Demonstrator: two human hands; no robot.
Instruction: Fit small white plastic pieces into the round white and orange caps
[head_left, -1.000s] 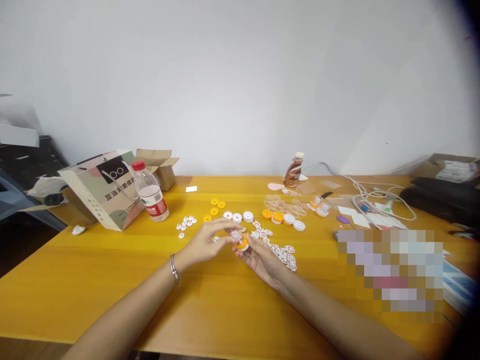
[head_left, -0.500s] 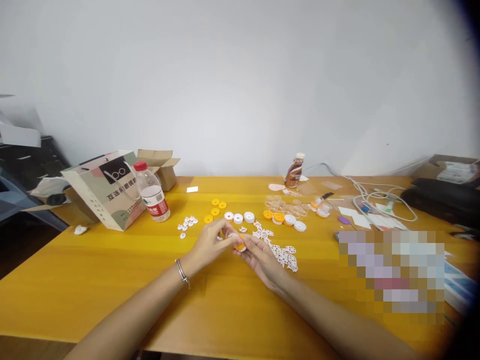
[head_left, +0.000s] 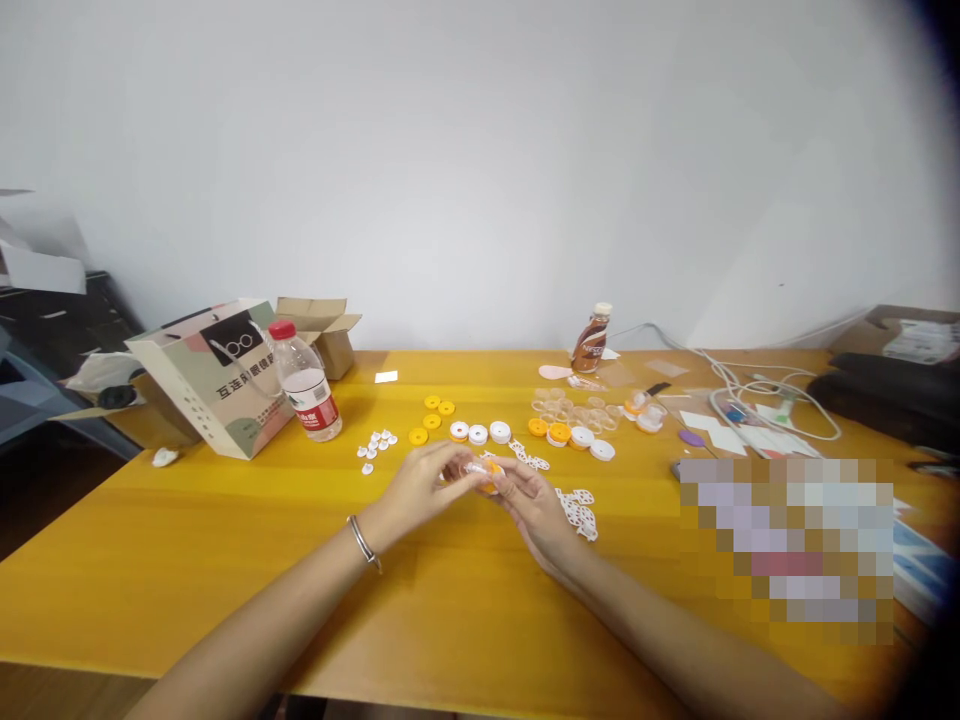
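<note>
Between my two hands is a small round orange plastic piece with a clear part on it, held above the table. The fingers and thumb of my left hand pinch its left side. My right hand grips the right side, thumb in front. Fingers cover much of the piece. Just beyond my hands stand white round cases, and orange discs lie to their left. White openwork pieces are piled beside my right hand. Several small white pegged parts lie left of my left hand.
A red-capped water bottle and a paper bag stand at left, with an open cardboard box behind. Clear rings and a brown drink bottle are at back right. White cables tangle at far right.
The orange piece and both hands have shifted slightly right and up. The piece is turned so its clear part shows more, and my right fingers now reach further around it.
</note>
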